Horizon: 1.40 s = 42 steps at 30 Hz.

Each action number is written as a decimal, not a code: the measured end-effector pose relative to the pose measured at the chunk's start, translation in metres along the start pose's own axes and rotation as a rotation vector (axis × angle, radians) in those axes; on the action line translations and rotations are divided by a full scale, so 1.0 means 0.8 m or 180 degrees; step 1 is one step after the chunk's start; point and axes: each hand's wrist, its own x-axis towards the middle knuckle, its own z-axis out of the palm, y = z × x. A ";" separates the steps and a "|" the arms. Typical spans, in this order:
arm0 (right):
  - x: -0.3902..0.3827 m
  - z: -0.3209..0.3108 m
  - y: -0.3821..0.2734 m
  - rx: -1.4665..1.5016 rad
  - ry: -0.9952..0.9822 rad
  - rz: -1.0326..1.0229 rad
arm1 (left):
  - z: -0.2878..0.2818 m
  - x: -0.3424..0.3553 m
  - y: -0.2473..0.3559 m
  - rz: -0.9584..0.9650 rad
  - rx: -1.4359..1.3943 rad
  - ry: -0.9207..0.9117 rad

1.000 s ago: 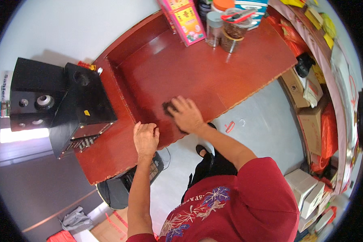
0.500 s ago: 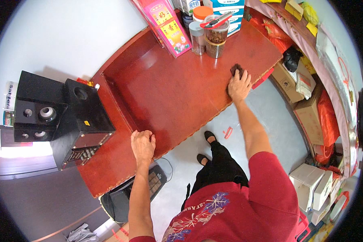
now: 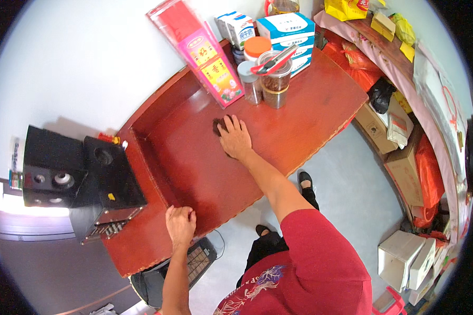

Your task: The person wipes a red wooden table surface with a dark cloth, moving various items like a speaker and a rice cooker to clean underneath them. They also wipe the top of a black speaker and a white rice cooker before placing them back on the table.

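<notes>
My right hand [image 3: 235, 139] lies on the glossy red-brown table [image 3: 299, 126], fingers somewhat spread, pressing a dark brown cloth [image 3: 218, 126] against the top. Most of the cloth is hidden under the palm and fingers. Beyond that hand stand a tall pink and yellow packet [image 3: 211, 65], leaning on the wall, and lidded jars. My left hand [image 3: 182, 224] rests with curled fingers at the end of the low raised ledge [image 3: 155, 168], near the table's front edge. Nothing shows in those fingers.
Red-handled tongs [image 3: 273, 62] lie across a clear jar [image 3: 276, 84]. Blue and white boxes [image 3: 286, 26] and small cartons [image 3: 239, 26] stand behind. Black speakers [image 3: 113, 168] occupy the left end. A shelf with cardboard boxes [image 3: 376, 128] lines the right side.
My right hand has swept the dark cloth leftward across the table, from near the right front edge to below the pink packet. My left hand stays at the ledge. The view has shifted slightly.
</notes>
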 end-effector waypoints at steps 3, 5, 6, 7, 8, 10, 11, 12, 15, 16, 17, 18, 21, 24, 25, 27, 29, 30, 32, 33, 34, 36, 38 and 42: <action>-0.021 -0.019 0.033 0.0031 0.0053 0.0037 | -0.007 0.004 0.009 0.0123 0.0104 -0.0144; -0.046 -0.042 0.072 0.0113 -0.0038 0.0011 | -0.007 0.000 0.009 0.0199 0.0198 -0.0221; -0.059 -0.055 0.091 0.0156 -0.0073 0.0018 | -0.010 -0.002 0.007 0.0116 0.0211 -0.0413; -0.069 -0.068 0.113 0.0183 -0.0083 -0.0028 | -0.015 0.004 0.016 0.0067 0.0311 -0.0465; -0.082 -0.083 0.137 0.0186 -0.0114 -0.0073 | -0.017 0.011 0.032 0.0018 0.0381 -0.0525; -0.092 -0.103 0.178 0.0206 -0.0153 -0.0126 | -0.008 0.035 0.066 -0.0328 0.0093 -0.0352; -0.094 -0.112 0.199 0.0181 -0.0162 -0.0112 | -0.001 0.057 0.098 -0.0381 -0.0086 -0.0159; -0.092 -0.119 0.219 0.0179 -0.0161 -0.0101 | 0.005 0.080 0.128 -0.0437 -0.0238 0.0038; -0.072 -0.140 0.291 0.0007 0.0063 0.0075 | 0.048 0.155 0.213 -0.0918 -0.1359 0.0649; -0.061 -0.144 0.316 -0.0082 0.0107 0.0136 | 0.064 0.178 0.241 -0.0993 -0.1512 0.0949; -0.050 -0.152 0.345 -0.0160 0.0071 0.0197 | 0.078 0.200 0.277 -0.1383 -0.2083 0.1059; -0.036 -0.160 0.374 -0.0230 0.0050 0.0274 | 0.088 0.225 0.310 -0.1749 -0.2640 0.1177; 0.009 -0.162 0.463 -0.0495 0.0260 0.0386 | 0.076 0.300 0.399 -0.1905 -0.2940 0.1327; 0.054 -0.160 0.520 -0.0664 0.0429 0.0514 | 0.088 0.341 0.430 -0.1887 -0.2954 0.1612; 0.061 -0.161 0.525 -0.0711 0.0459 0.0541 | 0.097 0.349 0.431 -0.1827 -0.2727 0.1710; 0.058 -0.162 0.517 -0.0739 0.0421 0.0516 | 0.116 0.366 0.431 -0.1797 -0.2525 0.1984; 0.043 -0.165 0.503 -0.0659 0.0415 0.0480 | 0.117 0.386 0.434 -0.1820 -0.2794 0.2111; 0.027 -0.165 0.491 -0.0588 0.0369 0.0363 | 0.117 0.393 0.434 -0.1844 -0.2934 0.2184; -0.011 -0.169 0.461 -0.0449 0.0288 0.0120 | 0.117 0.402 0.432 -0.1805 -0.3104 0.2294; -0.031 -0.175 0.443 -0.0330 0.0165 0.0088 | 0.118 0.406 0.432 -0.1790 -0.3274 0.2341; -0.051 -0.181 0.425 -0.0218 0.0050 0.0077 | 0.119 0.409 0.432 -0.1754 -0.3452 0.2374; -0.089 -0.186 0.383 -0.0018 -0.0334 0.0016 | 0.122 0.410 0.427 -0.1563 -0.3377 0.2354; -0.123 -0.177 0.347 0.0255 -0.0380 -0.0194 | 0.130 0.412 0.425 -0.1310 -0.4003 0.2388; -0.119 -0.178 0.335 0.0416 -0.0446 -0.0465 | 0.149 0.407 0.417 -0.1224 -0.4374 0.2356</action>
